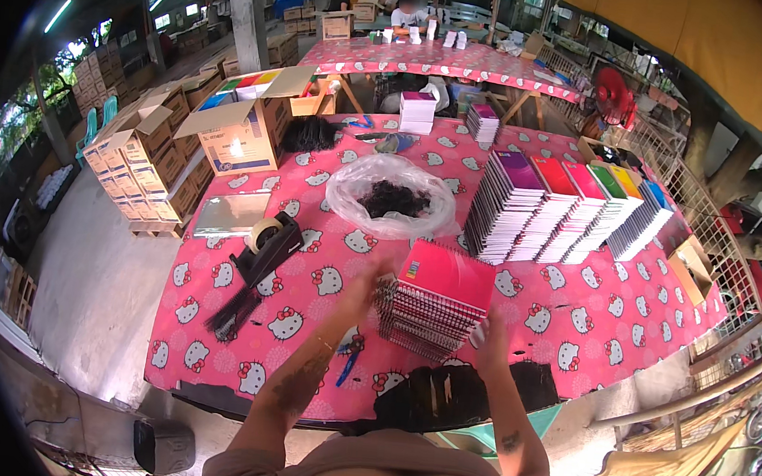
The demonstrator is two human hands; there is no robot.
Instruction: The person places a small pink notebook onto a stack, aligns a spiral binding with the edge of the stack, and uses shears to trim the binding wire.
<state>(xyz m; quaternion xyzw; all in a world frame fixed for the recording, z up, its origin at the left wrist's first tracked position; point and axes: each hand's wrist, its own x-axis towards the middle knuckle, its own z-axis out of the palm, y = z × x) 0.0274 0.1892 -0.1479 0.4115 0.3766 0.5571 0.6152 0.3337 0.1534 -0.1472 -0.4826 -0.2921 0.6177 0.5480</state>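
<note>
A stack of spiral-bound notebooks [436, 308] with a pink cover on top stands at the near middle of the table. My left hand [368, 287] is against its left side. On the opposite side my right hand [493, 338] presses the stack, so both hands grip it between them. Some of the fingers are hidden by the notebooks. Just beyond the stack lies a clear plastic bag [344, 206] holding a tangle of black strands [395, 200]. A blue slim tool [347, 368], perhaps a pen or cutter, rests near my left forearm.
Stacks of notebooks [542, 211] in several colours stand at right. A black tape dispenser [273, 245], thin black strips [233, 314] and a clear sheet [233, 214] lie at left. An open carton [240, 140] stands beyond them. A person [409, 16] sits at the far table.
</note>
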